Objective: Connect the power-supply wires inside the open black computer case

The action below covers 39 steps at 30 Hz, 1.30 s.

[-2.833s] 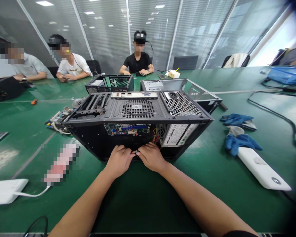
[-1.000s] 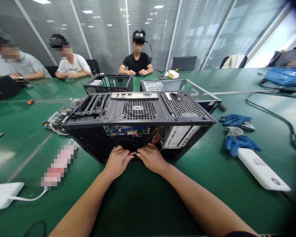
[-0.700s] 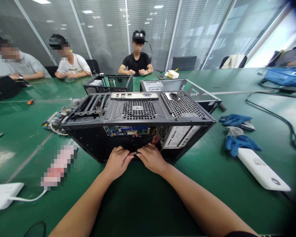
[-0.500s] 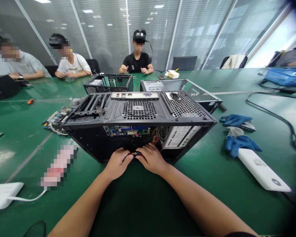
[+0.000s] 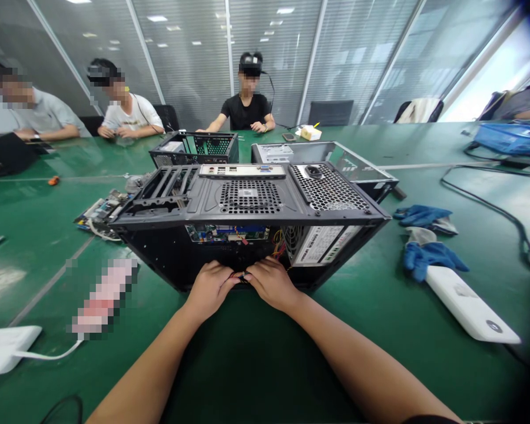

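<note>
A black computer case (image 5: pixel 247 218) lies in front of me with its open side facing me. My left hand (image 5: pixel 209 288) and my right hand (image 5: pixel 271 284) meet at the case's near lower edge. Both are closed in a pinch on a thin bundle of coloured cables (image 5: pixel 238 275), which shows between the fingertips. Inside the case, the power supply (image 5: pixel 322 245) with a white label sits at the right, red and yellow wires beside it. Part of the motherboard (image 5: pixel 227 233) shows behind the opening. The cable ends are hidden by my fingers.
Two more open cases, one black (image 5: pixel 194 147) and one grey (image 5: pixel 291 152), stand behind. Blue gloves (image 5: pixel 435 256) and a white power bank (image 5: pixel 470 303) lie right; circuit boards (image 5: pixel 101 215) and a white device (image 5: pixel 9 350) lie left. Several people sit around the green table (image 5: pixel 424 365).
My hands have shifted very slightly and still pinch the cables. The person opposite has stretched one arm out to the table on the left of the view.
</note>
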{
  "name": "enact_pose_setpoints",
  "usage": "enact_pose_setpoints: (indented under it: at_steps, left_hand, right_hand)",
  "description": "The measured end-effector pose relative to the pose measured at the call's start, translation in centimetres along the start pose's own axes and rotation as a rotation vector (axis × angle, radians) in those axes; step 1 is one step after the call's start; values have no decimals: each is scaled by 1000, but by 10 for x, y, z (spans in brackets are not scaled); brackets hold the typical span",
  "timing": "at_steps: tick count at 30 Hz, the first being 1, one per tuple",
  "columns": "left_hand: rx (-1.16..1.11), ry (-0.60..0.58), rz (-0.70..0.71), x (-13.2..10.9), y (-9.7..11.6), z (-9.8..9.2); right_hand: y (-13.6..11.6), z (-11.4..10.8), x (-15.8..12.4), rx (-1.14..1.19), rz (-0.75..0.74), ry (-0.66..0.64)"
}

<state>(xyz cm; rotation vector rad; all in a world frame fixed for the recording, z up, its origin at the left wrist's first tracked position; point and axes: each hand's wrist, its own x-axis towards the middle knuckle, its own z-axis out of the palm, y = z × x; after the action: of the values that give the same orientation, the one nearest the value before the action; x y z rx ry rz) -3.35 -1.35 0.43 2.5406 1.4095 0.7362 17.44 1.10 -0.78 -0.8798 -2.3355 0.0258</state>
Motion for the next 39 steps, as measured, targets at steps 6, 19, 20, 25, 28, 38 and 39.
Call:
enact_pose_setpoints:
  at_steps: [6,19,20,25,28,38,39]
  left_hand:
    - [-20,-20,-23,-1,3,0]
    - [-178,-43,-36,1,8,-4]
    - [-140,-40,-24,1,6,-3]
    - [27,-28,15,-2,0,2]
    - [80,-12,19,-2,0,1]
    - [20,-52,-8,-2,2,2]
    - [-1,-54,-18,-1,2,2]
  right_hand:
    - [-1,0,-1,14,21,7]
    - [-1,0,-1,-13,3,-16]
    - [-1,0,-1,-17,8,-25]
    - [-1,0,0,-27,19,-54]
    - [-2,-1,1,-28,21,-59]
    - [-4,-3,0,-1,18,-9]
    - [-4,-3,0,-1,18,-8]
